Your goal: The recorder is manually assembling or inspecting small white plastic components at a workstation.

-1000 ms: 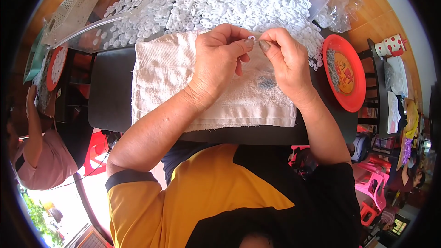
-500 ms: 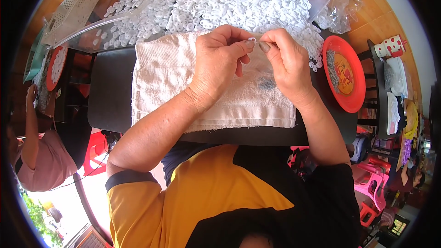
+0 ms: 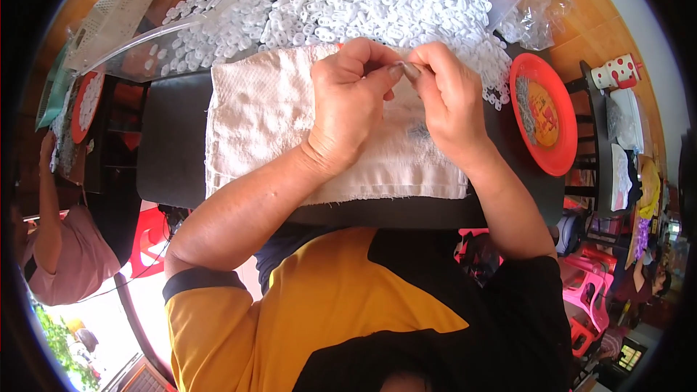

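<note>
My left hand (image 3: 343, 105) is closed, thumb and fingers pinching a small white plastic piece (image 3: 400, 64) that is almost wholly covered by the fingertips. Against it presses my right hand (image 3: 451, 105), its thumb and forefinger pinched together; what they hold, if anything, is too small to make out. Both hands are above a cream towel (image 3: 254, 127) spread on the black table (image 3: 170, 145). Partly behind the right hand, a little cluster of grey metal bits (image 3: 418, 131) lies on the towel. Just beyond the hands rises a big heap of white oval plastic pieces (image 3: 392, 0) with holes.
A red plate (image 3: 568, 134) with small grey metal bits stands to the right. Behind it lies a clear plastic bag (image 3: 544, 18). Clear bin walls (image 3: 156, 35) and a perforated white basket (image 3: 116, 7) are at far left. Another person (image 3: 69, 254) sits on the left.
My right hand has moved slightly left, so its fingertips now meet those of my left hand. The white piece, visible before, is now nearly hidden.
</note>
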`<action>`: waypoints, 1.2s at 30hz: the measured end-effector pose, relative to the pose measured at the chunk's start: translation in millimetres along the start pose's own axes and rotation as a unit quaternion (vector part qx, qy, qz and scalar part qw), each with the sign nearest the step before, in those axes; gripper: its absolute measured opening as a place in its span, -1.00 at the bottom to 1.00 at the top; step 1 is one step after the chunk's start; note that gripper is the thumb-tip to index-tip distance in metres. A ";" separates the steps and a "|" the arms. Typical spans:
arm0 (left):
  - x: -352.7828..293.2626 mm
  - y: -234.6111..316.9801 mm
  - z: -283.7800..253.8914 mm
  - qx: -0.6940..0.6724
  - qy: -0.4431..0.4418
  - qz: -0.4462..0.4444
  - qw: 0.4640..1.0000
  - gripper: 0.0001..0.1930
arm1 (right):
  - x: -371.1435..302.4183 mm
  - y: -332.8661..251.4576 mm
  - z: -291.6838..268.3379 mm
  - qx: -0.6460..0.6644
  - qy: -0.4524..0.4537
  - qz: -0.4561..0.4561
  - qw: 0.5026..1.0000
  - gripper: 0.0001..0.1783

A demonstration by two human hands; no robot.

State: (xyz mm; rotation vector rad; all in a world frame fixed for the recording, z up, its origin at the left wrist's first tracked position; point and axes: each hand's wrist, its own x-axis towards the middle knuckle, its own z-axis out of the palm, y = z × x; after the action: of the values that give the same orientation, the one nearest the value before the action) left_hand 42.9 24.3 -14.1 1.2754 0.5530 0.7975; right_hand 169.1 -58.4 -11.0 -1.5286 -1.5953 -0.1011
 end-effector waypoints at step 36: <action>12.8 -2.7 -2.9 -0.084 -0.009 -0.106 0.991 -0.94 | 0.8 17.6 -0.8 0.161 -0.022 0.189 0.969 -0.94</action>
State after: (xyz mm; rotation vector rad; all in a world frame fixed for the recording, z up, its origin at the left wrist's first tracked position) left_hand 49.2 35.9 -16.6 1.0491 0.5841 0.6412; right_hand 184.2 -54.2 -18.8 -1.5508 -1.2529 0.3878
